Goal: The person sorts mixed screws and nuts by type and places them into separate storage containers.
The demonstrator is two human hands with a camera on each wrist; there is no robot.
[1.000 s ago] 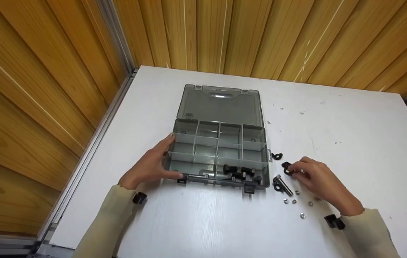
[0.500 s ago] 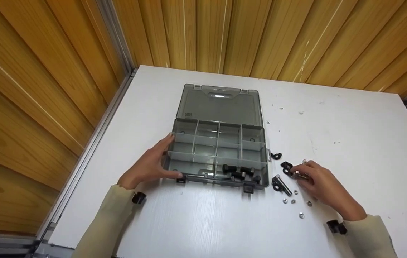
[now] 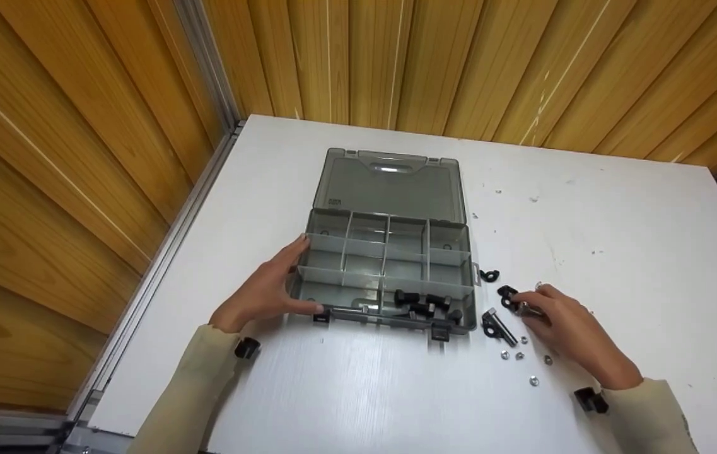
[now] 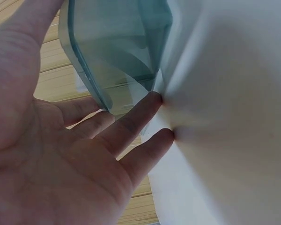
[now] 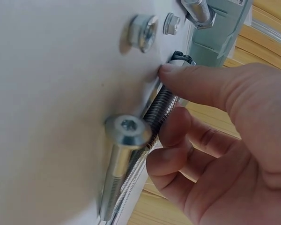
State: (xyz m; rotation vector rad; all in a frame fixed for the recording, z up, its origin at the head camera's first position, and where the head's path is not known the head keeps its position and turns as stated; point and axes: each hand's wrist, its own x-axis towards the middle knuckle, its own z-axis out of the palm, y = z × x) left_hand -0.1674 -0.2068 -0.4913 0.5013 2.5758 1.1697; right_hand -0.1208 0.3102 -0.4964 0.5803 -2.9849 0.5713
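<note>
An open grey organizer box (image 3: 383, 263) lies on the white table. My left hand (image 3: 260, 290) spans its left side, thumb at the front corner and fingers along the side wall. In the left wrist view the fingers (image 4: 131, 126) are fairly straight, two tips down at the tabletop. To the right of the box, my right hand (image 3: 569, 325) pinches a threaded bolt (image 5: 161, 110) between thumb and curled fingers, low over the table. A black ring-shaped piece (image 3: 507, 295) is right at its fingertips. Several black bolts (image 3: 421, 306) lie in the box's front right compartment.
A silver bolt (image 3: 502, 328) lies by another black ring-shaped piece (image 3: 490, 328), with several small nuts (image 3: 534, 381) nearby. A third black piece (image 3: 489, 275) sits beside the box. In the right wrist view, a socket-head bolt (image 5: 126, 136) is close by. Wood-look panels (image 3: 459, 69) stand behind.
My right hand has drawn back slightly from the black ring-shaped piece, and a bolt now shows in its fingers. The left hand has stayed at the box.
</note>
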